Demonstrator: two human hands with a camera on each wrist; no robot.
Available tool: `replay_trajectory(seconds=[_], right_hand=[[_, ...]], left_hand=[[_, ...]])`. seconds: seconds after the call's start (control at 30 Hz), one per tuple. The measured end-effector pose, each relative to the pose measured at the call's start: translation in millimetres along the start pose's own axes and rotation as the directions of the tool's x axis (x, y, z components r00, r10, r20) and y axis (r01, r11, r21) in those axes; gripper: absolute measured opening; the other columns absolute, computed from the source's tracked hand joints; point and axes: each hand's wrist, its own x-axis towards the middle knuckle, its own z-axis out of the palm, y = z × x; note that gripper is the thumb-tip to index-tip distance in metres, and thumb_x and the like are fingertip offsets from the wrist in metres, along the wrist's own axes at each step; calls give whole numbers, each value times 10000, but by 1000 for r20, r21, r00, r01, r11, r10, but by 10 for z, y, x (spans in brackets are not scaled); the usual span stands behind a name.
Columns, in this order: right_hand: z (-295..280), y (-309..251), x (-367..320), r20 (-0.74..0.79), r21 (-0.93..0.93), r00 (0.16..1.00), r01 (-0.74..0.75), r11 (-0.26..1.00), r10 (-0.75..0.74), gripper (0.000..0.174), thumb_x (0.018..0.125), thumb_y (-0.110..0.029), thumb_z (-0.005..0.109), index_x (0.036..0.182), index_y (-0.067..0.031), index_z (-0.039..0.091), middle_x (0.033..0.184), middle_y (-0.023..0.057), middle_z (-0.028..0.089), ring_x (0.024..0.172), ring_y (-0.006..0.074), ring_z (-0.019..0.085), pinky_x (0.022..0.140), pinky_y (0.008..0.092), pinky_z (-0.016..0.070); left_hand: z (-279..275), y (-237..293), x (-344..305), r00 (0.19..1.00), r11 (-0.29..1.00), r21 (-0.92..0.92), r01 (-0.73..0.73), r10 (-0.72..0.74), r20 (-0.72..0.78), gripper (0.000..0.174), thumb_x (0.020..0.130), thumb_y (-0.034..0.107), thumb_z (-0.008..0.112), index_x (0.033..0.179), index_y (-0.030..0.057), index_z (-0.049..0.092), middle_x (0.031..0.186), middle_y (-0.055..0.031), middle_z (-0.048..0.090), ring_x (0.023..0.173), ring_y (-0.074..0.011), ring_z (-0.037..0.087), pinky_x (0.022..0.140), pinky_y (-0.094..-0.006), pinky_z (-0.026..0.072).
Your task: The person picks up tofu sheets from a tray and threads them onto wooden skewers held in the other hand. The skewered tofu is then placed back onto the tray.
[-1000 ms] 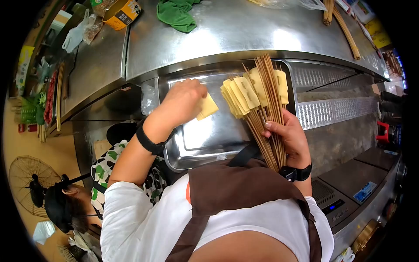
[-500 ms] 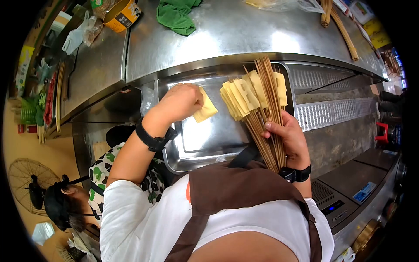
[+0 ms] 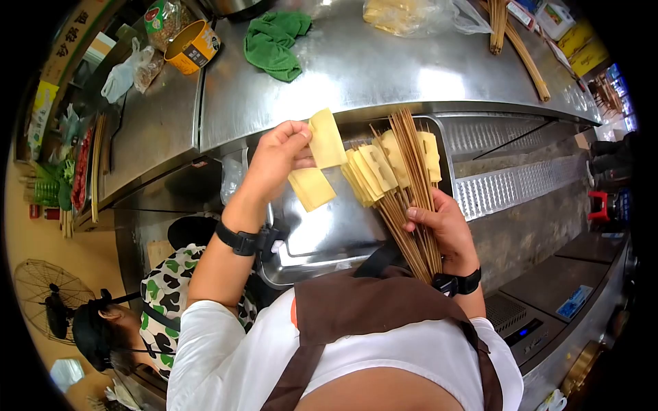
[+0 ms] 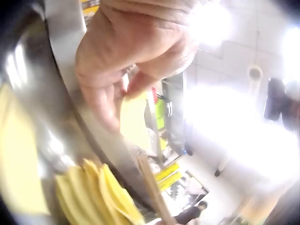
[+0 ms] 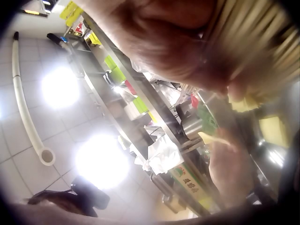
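Note:
Between thumb and fingers my left hand (image 3: 274, 156) pinches one flat yellow sheet (image 3: 327, 139), raised above the steel tray (image 3: 329, 253). Just below that hand, a small stack of yellow sheets (image 3: 312, 189) is over the tray. My right hand (image 3: 445, 226) grips a bundle of thin brown sticks (image 3: 415, 154); several carry folded yellow sheets (image 3: 370, 171) near their upper ends. In the left wrist view, the left hand (image 4: 136, 51) holds the pale sheet (image 4: 134, 121) by its edge. The right hand (image 5: 164, 42) is close beside the sticks (image 5: 262, 37) in the right wrist view.
A steel counter (image 3: 343, 68) runs beyond the tray, with a green cloth (image 3: 275, 44), a yellow tub (image 3: 192, 47), a plastic bag (image 3: 404, 15) and more sticks (image 3: 499, 27). Another person (image 3: 103, 329) is at the lower left.
The left hand has risen slightly with a single sheet, apart from the stack, which shows below it. The right hand still grips the sticks. The head view has shifted a little.

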Motion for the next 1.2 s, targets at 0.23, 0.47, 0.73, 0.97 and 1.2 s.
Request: replay_trajectory(seconds=[0.23, 0.47, 0.73, 0.97, 1.2], right_hand=[[1, -4, -5, -19, -13, 1000, 0, 1000, 0, 229, 795, 35, 644, 1002, 13, 549, 780, 36, 574, 619, 126, 600, 597, 245, 506], [53, -51, -46, -15, -20, 1000, 0, 1000, 0, 198, 790, 25, 657, 944, -1, 535, 776, 38, 579, 620, 126, 600, 597, 246, 506], [43, -47, -65, 7, -17, 1000, 1, 1000, -1, 207, 812, 18, 651, 987, 13, 541, 793, 39, 590, 630, 117, 592, 598, 245, 497], [82, -87, -65, -8, -48, 1000, -25, 999, 25, 189, 799, 37, 639, 937, -1, 515, 772, 49, 581, 607, 127, 600, 577, 238, 505], [54, -49, -40, -22, -53, 999, -32, 998, 31, 205, 803, 33, 640, 974, 8, 529, 777, 39, 572, 611, 123, 596, 572, 236, 506]], left_hand=[[339, -169, 218, 999, 928, -371, -28, 40, 24, 166, 953, 162, 498, 1048, 30, 531, 1066, -132, 636, 975, -238, 638, 871, -371, 493], [590, -165, 247, 984, 958, -233, -167, 147, -102, 182, 879, 29, 599, 1040, -10, 525, 957, -114, 666, 828, -177, 664, 756, -304, 556], [620, -198, 352, 951, 955, -126, -268, 242, -192, 198, 918, 78, 556, 1072, -23, 482, 959, -117, 656, 829, -172, 656, 758, -311, 556], [765, -141, 261, 968, 945, -225, -238, 211, -138, 210, 926, 75, 534, 1089, -46, 480, 969, -127, 655, 842, -155, 639, 741, -282, 539], [796, -179, 219, 948, 935, -162, -315, 303, -95, 200, 943, 72, 518, 1104, -42, 483, 993, -124, 661, 861, -134, 637, 750, -259, 523]])
